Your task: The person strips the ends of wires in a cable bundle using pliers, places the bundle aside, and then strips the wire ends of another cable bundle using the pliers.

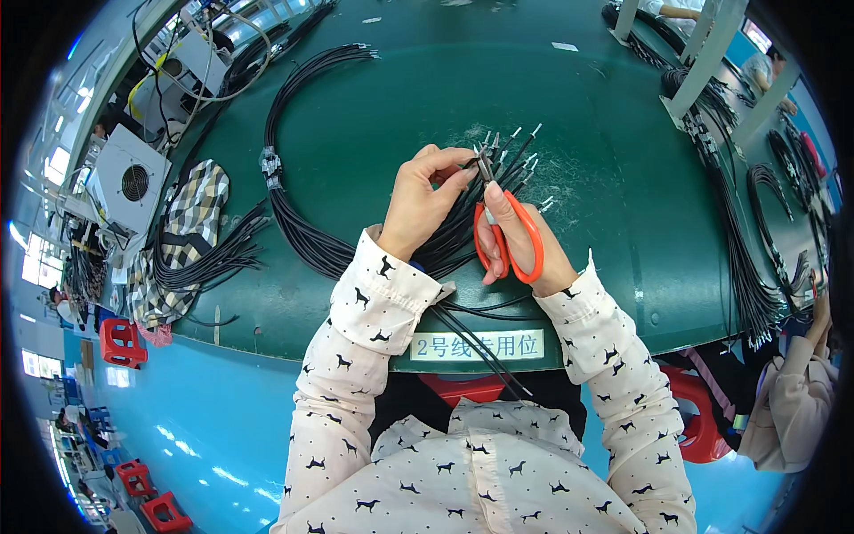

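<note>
My left hand (417, 201) is closed in a pinch on the end of a black cable, at the blades of the scissors. In my right hand (555, 260) is a pair of scissors with red handles (536, 238), its blades pointing up and away from me at that cable end. Below and beyond my hands lies a curved bundle of black cables (307, 237), with stripped, whitish ends fanned out past the scissors. A few loose cables (467, 335) hang over the near table edge. Whether the blades touch the cable I cannot tell.
The green table (418, 107) carries thin scraps of fibre. At left are another cable bundle (209, 260), a checked cloth (197, 200) and a white machine with a fan (132, 182). More cables (737, 240) lie at right, near metal posts and a person's arm (817, 325).
</note>
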Action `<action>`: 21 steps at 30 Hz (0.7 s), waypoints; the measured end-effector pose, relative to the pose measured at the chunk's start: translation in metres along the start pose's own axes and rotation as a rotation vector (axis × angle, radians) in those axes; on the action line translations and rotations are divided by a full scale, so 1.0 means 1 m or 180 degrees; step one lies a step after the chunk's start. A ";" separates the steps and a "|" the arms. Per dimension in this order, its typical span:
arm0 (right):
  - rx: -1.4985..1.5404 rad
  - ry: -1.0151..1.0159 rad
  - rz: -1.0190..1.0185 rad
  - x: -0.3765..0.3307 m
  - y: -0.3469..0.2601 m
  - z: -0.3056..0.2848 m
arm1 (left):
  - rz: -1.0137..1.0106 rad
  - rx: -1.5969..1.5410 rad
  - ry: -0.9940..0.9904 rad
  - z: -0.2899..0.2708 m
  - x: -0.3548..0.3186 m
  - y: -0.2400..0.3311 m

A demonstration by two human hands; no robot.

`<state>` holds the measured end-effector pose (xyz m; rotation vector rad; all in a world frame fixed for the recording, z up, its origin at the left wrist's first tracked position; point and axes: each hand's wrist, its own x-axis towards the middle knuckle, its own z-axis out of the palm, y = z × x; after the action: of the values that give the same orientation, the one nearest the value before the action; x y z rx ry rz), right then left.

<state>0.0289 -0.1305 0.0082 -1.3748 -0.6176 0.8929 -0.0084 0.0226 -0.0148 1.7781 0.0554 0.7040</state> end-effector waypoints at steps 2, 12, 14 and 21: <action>-0.0008 -0.0007 0.0010 0.000 -0.001 -0.001 | -0.0021 0.0007 -0.0004 0.001 0.001 0.001; -0.0211 0.0070 -0.0009 0.000 0.002 0.001 | -0.0255 -0.0221 0.0014 0.001 0.001 0.007; -0.0131 -0.0062 -0.0042 0.000 0.006 0.000 | -0.0326 -0.0350 0.0021 -0.001 0.003 0.011; -0.0064 -0.0376 -0.0044 0.000 0.008 0.002 | -0.0503 -0.0541 -0.0019 -0.005 0.002 0.010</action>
<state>0.0259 -0.1291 0.0009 -1.3411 -0.7271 0.9642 -0.0121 0.0248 -0.0046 1.5939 0.1269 0.5723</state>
